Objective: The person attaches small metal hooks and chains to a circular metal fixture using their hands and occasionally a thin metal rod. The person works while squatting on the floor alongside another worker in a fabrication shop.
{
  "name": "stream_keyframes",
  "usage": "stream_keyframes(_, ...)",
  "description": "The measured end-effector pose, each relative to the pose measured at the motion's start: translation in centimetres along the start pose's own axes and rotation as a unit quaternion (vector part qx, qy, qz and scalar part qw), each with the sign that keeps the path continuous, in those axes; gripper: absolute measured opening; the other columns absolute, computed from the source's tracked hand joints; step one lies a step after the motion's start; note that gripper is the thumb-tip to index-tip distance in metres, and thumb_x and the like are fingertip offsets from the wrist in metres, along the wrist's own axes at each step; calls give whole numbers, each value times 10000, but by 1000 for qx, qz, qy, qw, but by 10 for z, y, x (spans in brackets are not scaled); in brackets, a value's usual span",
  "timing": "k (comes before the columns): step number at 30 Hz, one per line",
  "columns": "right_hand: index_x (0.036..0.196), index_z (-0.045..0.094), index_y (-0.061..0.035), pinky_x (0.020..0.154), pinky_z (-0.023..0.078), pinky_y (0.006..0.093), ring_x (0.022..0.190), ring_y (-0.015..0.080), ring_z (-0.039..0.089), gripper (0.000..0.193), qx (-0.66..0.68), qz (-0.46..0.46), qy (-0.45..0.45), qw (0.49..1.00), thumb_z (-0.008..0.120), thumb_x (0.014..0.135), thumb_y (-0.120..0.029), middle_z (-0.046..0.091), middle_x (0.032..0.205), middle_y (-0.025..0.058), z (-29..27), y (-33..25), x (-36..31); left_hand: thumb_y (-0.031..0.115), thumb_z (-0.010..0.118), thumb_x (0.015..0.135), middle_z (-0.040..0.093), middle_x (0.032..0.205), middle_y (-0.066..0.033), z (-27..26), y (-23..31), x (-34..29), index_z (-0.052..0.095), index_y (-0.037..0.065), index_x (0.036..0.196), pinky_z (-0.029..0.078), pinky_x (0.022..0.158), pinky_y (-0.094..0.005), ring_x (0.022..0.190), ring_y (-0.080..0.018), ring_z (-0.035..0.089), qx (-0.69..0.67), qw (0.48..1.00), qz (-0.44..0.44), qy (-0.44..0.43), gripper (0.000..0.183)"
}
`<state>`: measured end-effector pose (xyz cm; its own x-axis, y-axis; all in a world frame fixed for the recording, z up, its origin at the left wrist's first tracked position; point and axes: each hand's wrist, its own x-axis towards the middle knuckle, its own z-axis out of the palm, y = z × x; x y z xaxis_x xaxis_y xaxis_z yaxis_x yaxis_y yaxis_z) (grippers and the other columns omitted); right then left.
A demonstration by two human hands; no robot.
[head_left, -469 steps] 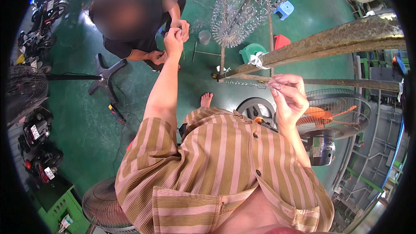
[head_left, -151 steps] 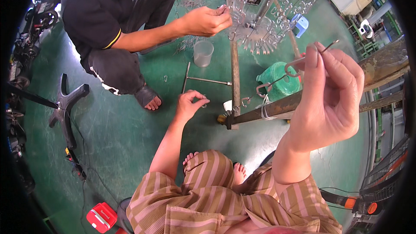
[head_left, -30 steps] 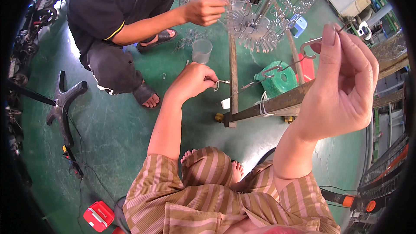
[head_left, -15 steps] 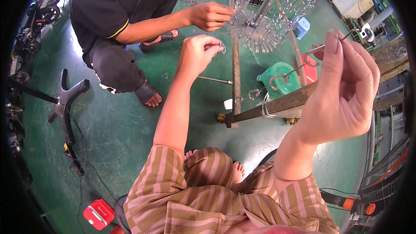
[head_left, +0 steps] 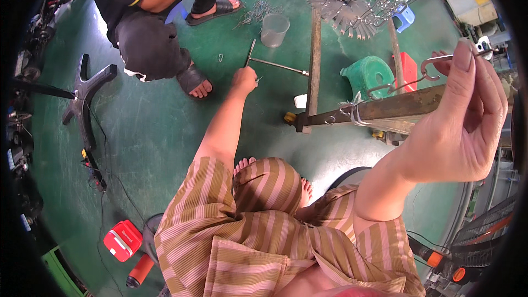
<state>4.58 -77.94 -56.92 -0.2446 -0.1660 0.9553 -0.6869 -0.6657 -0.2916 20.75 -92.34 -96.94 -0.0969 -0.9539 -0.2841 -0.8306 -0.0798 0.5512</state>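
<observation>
My right hand (head_left: pixel 470 115) is raised at the right, with thumb and fingers pinching a thin metal hook (head_left: pixel 432 70). From it a linked string of metal hooks (head_left: pixel 379 92) slants down to the left, past the rusty frame. My left hand (head_left: pixel 243 81) is closed, lower and near the middle, with a small bent metal hook (head_left: pixel 259 80) showing at its fingers. Just beyond it is a T-shaped metal rod (head_left: pixel 280 66), partly covered by the hand; I cannot tell whether they touch.
A rusty metal frame (head_left: pixel 314 49) carries a round rack hung with many hooks (head_left: pixel 352 8). Behind it are a green tub (head_left: pixel 369 75) and a blue stool (head_left: pixel 404 17). A clear bucket (head_left: pixel 274 29) stands near a crouching person (head_left: pixel 148 44). A fan (head_left: pixel 489 225) is at right.
My left hand has come down and away from the hook rack. My right hand keeps its pinch, a little farther right in view. The other person's reaching hand has left the view.
</observation>
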Motion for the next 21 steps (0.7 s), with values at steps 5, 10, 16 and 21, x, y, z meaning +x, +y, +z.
stream_keyframes(5,797,633,94,516,525,232,587,170,615,93,-28,-6,-4,1000,693,748,43,635,793,131,-1,1,-3,86,757,662,630,1067,-155,-4,7,-8,654,50,1001,514,819,-401,1005,-305,607,80,986,-138,-40,356)
stream_keyframes(10,798,629,98,529,543,241,611,171,619,79,-38,-10,-14,999,681,749,64,632,806,139,-2,-4,-3,136,813,623,688,821,-108,-20,-12,16,701,41,784,526,720,-344,798,-199,665,37,969,-156,-188,217)
stream_keyframes(16,811,621,103,551,560,247,637,166,619,80,-36,-12,-23,999,669,755,75,630,819,143,-5,-2,-5,188,798,670,687,738,-31,-41,-4,36,709,65,729,513,657,-308,674,-140,646,129,952,-156,-229,162)
stream_keyframes(21,827,614,110,556,558,249,643,167,619,76,-51,-8,-38,998,651,762,95,616,865,140,-8,-3,-7,173,794,665,662,685,-50,-51,1,35,683,54,702,488,580,-288,598,-131,613,23,973,-104,-203,167)
